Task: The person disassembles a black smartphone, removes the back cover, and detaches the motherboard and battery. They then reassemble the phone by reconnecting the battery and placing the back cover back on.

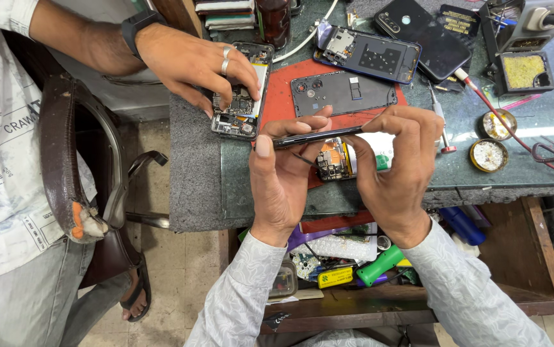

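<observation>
Hands: our left hand (281, 177) and right hand (397, 168) both pinch a thin dark phone panel (318, 136).
Done: back cover (343, 94) lies off.
Left: panel unseated.

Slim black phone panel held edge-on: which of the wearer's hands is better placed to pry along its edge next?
Probably the right hand: its fingertips pinch the free right end of the black phone panel from above. The left hand cradles the panel from beneath, thumb on its left end, serving as support.
</observation>
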